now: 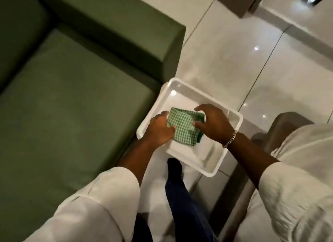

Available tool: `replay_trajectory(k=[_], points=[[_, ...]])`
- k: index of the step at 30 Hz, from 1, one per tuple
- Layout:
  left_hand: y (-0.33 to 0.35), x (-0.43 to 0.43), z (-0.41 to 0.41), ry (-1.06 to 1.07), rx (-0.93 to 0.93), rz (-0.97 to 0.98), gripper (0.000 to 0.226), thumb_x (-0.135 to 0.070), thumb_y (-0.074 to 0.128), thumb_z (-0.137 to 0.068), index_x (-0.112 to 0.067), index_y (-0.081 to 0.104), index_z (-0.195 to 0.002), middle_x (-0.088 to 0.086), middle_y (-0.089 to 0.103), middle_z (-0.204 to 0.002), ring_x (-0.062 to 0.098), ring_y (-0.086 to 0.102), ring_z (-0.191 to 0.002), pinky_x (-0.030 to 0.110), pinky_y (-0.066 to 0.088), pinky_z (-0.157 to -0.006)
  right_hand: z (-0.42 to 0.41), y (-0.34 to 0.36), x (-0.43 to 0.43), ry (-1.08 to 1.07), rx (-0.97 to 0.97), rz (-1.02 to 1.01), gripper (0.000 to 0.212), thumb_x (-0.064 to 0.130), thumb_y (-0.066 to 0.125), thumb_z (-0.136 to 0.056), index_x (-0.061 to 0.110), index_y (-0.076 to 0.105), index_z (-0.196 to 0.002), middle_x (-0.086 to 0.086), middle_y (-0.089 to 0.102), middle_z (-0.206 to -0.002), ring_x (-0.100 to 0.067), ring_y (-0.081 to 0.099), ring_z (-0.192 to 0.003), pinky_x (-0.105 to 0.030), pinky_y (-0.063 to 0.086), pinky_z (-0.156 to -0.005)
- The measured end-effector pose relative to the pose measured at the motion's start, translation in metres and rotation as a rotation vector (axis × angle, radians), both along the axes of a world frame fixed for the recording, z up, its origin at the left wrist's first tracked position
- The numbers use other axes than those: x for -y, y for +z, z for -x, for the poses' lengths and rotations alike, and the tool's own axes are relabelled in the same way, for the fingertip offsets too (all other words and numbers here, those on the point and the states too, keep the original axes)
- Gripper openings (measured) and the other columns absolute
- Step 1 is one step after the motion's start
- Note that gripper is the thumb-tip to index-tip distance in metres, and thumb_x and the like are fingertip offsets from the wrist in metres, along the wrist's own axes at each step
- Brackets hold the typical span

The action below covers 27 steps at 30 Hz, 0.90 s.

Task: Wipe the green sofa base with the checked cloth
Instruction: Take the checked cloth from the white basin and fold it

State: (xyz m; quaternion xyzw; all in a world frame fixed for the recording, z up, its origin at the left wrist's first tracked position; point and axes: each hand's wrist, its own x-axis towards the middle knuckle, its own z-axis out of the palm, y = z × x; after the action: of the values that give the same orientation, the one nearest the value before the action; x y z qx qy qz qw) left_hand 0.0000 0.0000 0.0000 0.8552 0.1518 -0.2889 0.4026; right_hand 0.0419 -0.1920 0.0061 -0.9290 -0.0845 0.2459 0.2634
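The green-and-white checked cloth (pixel 183 125) is folded and held above a white plastic tray (pixel 232 113) on the floor. My left hand (pixel 159 131) grips the cloth's left edge. My right hand (pixel 210 122) pinches its right edge, where a darker green layer shows. The green sofa (pixel 72 101) fills the left half of the view, with its seat cushion below and its armrest (pixel 126 36) running toward the tray.
Glossy white floor tiles (pixel 234 52) spread to the right of the sofa. My leg in dark blue trousers with a black sock (pixel 177 171) stands just before the tray. A grey-brown piece of furniture (pixel 281 131) sits at the right, behind my right arm.
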Motion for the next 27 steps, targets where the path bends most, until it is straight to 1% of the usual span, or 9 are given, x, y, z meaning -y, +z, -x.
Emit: replay_trajectory(k=[3, 5, 7, 11, 14, 17, 20, 24, 27], points=[[-0.034, 0.017, -0.002, 0.071, 0.042, -0.035, 0.058, -0.014, 0.064, -0.076, -0.009, 0.051, -0.132, 0.016, 0.060, -0.127, 0.033, 0.055, -0.120, 0.039, 0.046, -0.101, 0.004, -0.045, 0.003, -0.021, -0.004, 0.047, 0.050, 0.026, 0.077, -0.076, 0.010, 0.059, -0.119, -0.015, 0.062, -0.121, -0.033, 0.055, -0.111, -0.040, 0.044, -0.097], [-0.045, 0.027, -0.005, 0.175, 0.081, -0.091, 0.062, -0.016, 0.064, -0.076, -0.011, 0.048, -0.135, 0.014, 0.057, -0.127, 0.030, 0.053, -0.119, 0.037, 0.043, -0.100, 0.010, -0.063, 0.001, -0.034, 0.045, 0.077, 0.050, 0.024, 0.077, -0.076, 0.009, 0.059, -0.121, -0.015, 0.062, -0.120, -0.034, 0.055, -0.111, -0.040, 0.040, -0.098], [-0.053, 0.033, -0.010, 0.246, 0.116, -0.126, 0.056, -0.013, 0.064, -0.078, -0.010, 0.051, -0.132, 0.013, 0.061, -0.123, 0.028, 0.056, -0.115, 0.034, 0.045, -0.095, 0.014, -0.075, -0.003, -0.090, 0.127, 0.067, 0.041, 0.015, 0.074, -0.078, 0.006, 0.061, -0.116, -0.017, 0.064, -0.114, -0.036, 0.057, -0.107, -0.039, 0.041, -0.094], [-0.047, 0.027, -0.010, 0.310, 0.155, -0.079, 0.024, -0.005, 0.065, -0.079, -0.006, 0.072, -0.102, 0.010, 0.074, -0.097, 0.024, 0.067, -0.087, 0.031, 0.057, -0.078, 0.019, -0.069, -0.012, -0.227, 0.210, -0.010, 0.025, 0.007, 0.069, -0.079, 0.005, 0.068, -0.103, -0.016, 0.069, -0.102, -0.034, 0.062, -0.097, -0.036, 0.046, -0.086], [-0.026, 0.012, 0.001, 0.283, 0.193, -0.038, 0.012, -0.009, 0.068, -0.079, -0.003, 0.074, -0.086, 0.009, 0.075, -0.083, 0.025, 0.067, -0.076, 0.032, 0.057, -0.070, 0.035, -0.041, -0.020, -0.371, 0.292, -0.122, 0.020, 0.008, 0.070, -0.077, 0.008, 0.072, -0.097, -0.011, 0.073, -0.096, -0.025, 0.064, -0.089, -0.026, 0.043, -0.080], [0.004, -0.011, 0.024, 0.241, 0.227, 0.027, 0.022, -0.015, 0.068, -0.081, 0.006, 0.070, -0.084, 0.022, 0.074, -0.085, 0.036, 0.070, -0.080, 0.042, 0.060, -0.072, 0.072, -0.007, -0.034, -0.462, 0.345, -0.206, 0.016, 0.011, 0.070, -0.078, 0.011, 0.074, -0.094, -0.001, 0.071, -0.089, -0.016, 0.062, -0.083, -0.029, 0.049, -0.079], [0.033, -0.039, 0.061, 0.197, 0.264, 0.056, 0.031, -0.019, 0.066, -0.083, 0.012, 0.066, -0.085, 0.030, 0.071, -0.089, 0.041, 0.070, -0.080, 0.046, 0.061, -0.068, 0.121, 0.018, -0.056, -0.528, 0.358, -0.280, 0.016, 0.014, 0.070, -0.080, 0.011, 0.077, -0.094, 0.000, 0.073, -0.086, -0.012, 0.063, -0.080, -0.024, 0.051, -0.078], [0.046, -0.085, 0.136, 0.138, 0.269, 0.079, 0.025, -0.017, 0.068, -0.083, 0.008, 0.071, -0.083, 0.026, 0.075, -0.090, 0.038, 0.072, -0.084, 0.045, 0.060, -0.074, 0.205, 0.023, -0.100, -0.636, 0.336, -0.357, 0.012, 0.012, 0.072, -0.081, 0.011, 0.077, -0.091, 0.001, 0.072, -0.082, -0.012, 0.064, -0.077, -0.020, 0.050, -0.076], [0.027, -0.127, 0.194, 0.094, 0.222, 0.031, 0.024, -0.021, 0.070, -0.081, 0.003, 0.074, -0.083, 0.022, 0.077, -0.088, 0.031, 0.072, -0.079, 0.040, 0.059, -0.076, 0.272, -0.007, -0.141, -0.707, 0.251, -0.396, 0.013, 0.012, 0.073, -0.081, 0.009, 0.077, -0.093, 0.000, 0.071, -0.083, -0.013, 0.065, -0.078, -0.021, 0.051, -0.077]])
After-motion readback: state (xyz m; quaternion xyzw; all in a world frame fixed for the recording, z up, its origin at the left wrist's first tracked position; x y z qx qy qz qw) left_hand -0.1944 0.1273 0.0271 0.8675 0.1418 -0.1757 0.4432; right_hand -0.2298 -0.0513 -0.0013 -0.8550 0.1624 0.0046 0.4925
